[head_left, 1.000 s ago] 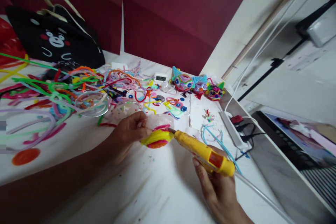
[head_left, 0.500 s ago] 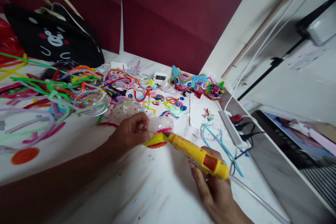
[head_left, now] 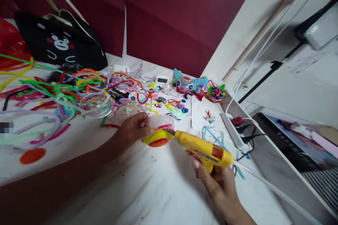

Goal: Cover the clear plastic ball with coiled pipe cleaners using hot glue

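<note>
Left of the clock, pipe cleaners are lying and a bag is standing. Just right of it, three figures are sitting; farther right, a power strip is lying. Before it, a ball and a glue gun are being held.

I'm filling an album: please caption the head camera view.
Right hand with a yellow glue gun, its nozzle at the colourful craft piece in the left hand, pipe cleaners strewn beyond.

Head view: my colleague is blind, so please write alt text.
A person's right grip holds a yellow glue gun, its nozzle pointing at a clear piece trimmed yellow, pink and orange in the left grip. Colourful fuzzy strips lie heaped at left; three ornamental heads sit behind.
</note>
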The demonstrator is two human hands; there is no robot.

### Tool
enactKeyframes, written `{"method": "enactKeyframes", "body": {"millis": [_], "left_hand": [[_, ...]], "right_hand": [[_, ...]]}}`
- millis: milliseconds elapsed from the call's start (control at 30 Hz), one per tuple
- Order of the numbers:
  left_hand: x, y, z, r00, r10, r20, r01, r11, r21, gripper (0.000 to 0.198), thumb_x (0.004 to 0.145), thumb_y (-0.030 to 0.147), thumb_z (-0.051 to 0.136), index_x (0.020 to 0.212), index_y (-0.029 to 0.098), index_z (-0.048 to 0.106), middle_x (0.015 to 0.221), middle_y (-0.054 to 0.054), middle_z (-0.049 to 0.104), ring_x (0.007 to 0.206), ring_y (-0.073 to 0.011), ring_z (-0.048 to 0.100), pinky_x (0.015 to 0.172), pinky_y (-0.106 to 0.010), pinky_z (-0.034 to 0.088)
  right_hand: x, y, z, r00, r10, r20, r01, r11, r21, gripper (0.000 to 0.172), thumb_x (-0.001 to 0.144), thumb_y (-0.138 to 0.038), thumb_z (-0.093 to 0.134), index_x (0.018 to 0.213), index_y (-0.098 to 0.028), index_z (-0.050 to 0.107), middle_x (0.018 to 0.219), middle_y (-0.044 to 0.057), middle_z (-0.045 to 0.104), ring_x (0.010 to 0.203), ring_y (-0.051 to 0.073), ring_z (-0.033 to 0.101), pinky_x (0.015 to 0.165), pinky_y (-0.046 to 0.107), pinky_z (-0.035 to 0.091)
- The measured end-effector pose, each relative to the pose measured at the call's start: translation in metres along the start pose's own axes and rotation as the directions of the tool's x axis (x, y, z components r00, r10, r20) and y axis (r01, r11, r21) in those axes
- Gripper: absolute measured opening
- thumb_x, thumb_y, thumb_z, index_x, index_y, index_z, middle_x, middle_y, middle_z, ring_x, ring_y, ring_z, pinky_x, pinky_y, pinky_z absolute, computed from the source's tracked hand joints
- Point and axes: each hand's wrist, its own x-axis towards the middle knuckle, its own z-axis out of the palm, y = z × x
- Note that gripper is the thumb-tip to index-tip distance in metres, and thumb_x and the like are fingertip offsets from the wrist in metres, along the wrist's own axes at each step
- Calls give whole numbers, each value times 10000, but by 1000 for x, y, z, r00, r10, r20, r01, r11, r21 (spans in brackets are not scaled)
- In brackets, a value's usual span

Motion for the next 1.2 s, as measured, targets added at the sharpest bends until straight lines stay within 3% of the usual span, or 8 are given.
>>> {"method": "enactKeyframes", "body": {"millis": [167,300,467,600,733,900,1033,1200], "left_hand": [[11,2,-9,999,36,-40,-38,998,-58,298,598,225,755,633,200,460,579,81,393,556,-87,323,514,-236,272],[16,9,-14,996,57,-70,-63,994,-91,278,606,236,765,673,197,498,599,74,464,564,-93,395,523,-244,299],[13,17,-11,995,65,-82,-72,993,-92,274,568,251,753,671,197,505,585,78,481,551,-98,405,517,-248,303],[11,16,-9,997,52,-65,-57,995,-86,281,564,250,741,685,192,494,584,83,474,555,-94,402,529,-238,299],[7,12,-7,999,53,-7,-53,997,-48,263,579,261,727,689,186,500,587,82,470,555,-91,392,538,-233,288],[1,13,0,998,33,50,-32,999,-30,261,577,274,725,679,189,500,575,88,459,536,-87,389,529,-232,295],[-3,16,2,998,22,67,-20,999,-38,267,570,284,726,669,196,495,579,83,479,543,-95,412,532,-236,323],[-6,18,4,995,-13,102,20,998,-65,262,569,285,737,681,199,516,592,71,519,554,-110,463,544,-242,352]], "right_hand": [[10,-21,-6,959,274,78,-280,955,95,379,820,-524,741,916,-159,702,623,23,635,553,153,582,503,251,470],[18,-20,-6,892,358,275,-387,921,55,433,796,-577,736,857,-161,632,539,-10,605,448,105,491,439,220,360],[24,-5,1,804,392,448,-440,898,3,502,764,-621,727,902,-177,537,622,-28,601,446,108,531,449,231,382],[27,-7,-6,872,332,359,-197,910,-364,380,866,-538,621,903,-161,628,620,11,628,500,156,574,483,269,400],[37,-29,-11,965,-47,259,183,827,-532,263,931,-384,579,1047,-168,677,831,74,713,692,199,664,639,330,514],[57,-56,9,820,-499,281,570,758,-318,276,949,-206,598,1225,-201,606,1098,98,644,943,193,637,777,324,562],[69,-57,26,729,-593,343,685,638,-352,307,971,-189,570,1277,-195,587,1127,120,611,1044,230,607,877,394,557],[72,-50,33,670,-652,355,730,492,-475,244,989,-200,554,1215,-156,632,1080,135,630,920,227,598,794,390,545]]}}
